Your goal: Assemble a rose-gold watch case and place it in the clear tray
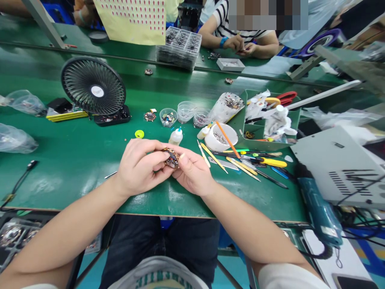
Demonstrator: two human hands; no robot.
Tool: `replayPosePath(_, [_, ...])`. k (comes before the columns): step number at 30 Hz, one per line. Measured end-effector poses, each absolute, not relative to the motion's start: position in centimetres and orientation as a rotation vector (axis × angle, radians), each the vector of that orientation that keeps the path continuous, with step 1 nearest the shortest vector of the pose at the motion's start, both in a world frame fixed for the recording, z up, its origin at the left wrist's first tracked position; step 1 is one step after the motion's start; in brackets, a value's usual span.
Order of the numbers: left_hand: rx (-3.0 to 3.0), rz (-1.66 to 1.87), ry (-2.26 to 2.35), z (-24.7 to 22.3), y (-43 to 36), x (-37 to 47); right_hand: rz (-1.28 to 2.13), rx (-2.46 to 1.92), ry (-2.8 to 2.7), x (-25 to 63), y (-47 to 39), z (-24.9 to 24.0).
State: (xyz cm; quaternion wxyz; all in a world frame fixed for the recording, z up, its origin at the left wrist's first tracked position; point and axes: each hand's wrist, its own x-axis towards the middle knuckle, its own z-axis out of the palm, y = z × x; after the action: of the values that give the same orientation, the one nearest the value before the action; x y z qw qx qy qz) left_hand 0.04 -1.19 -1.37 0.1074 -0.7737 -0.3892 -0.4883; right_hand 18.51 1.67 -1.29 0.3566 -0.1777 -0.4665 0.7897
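Note:
Between my two hands is a small round metal part with a coppery rim and fine inner pieces point(171, 158), held above the green table point(75, 160). My left hand point(142, 166) grips its left side with thumb and fingers. On its right side, my right hand point(194, 170) has the thumb at the rim, the fingers curled behind and below. Just beyond the hands stands a small white bottle with a blue tip point(176, 137). A lime-green ring point(139, 134) lies beyond my left hand, and a thin metal tool point(111, 174) lies by my left wrist.
A black fan point(94, 86) stands back left. Clear cups point(168, 117), a white bowl point(221, 137) and a green organizer point(270, 120) are behind. Tweezers and a yellow-handled screwdriver point(273, 162) lie right, near a grey box point(343, 160) and a heat gun point(320, 208). A person sits opposite.

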Motion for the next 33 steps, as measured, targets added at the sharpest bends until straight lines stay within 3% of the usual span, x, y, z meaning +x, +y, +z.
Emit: replayPosePath(33, [-2.328,-1.386,-1.253,-2.5,-1.5,0.3,2.046,-0.401,-1.13,17.9,1.3,-1.7])
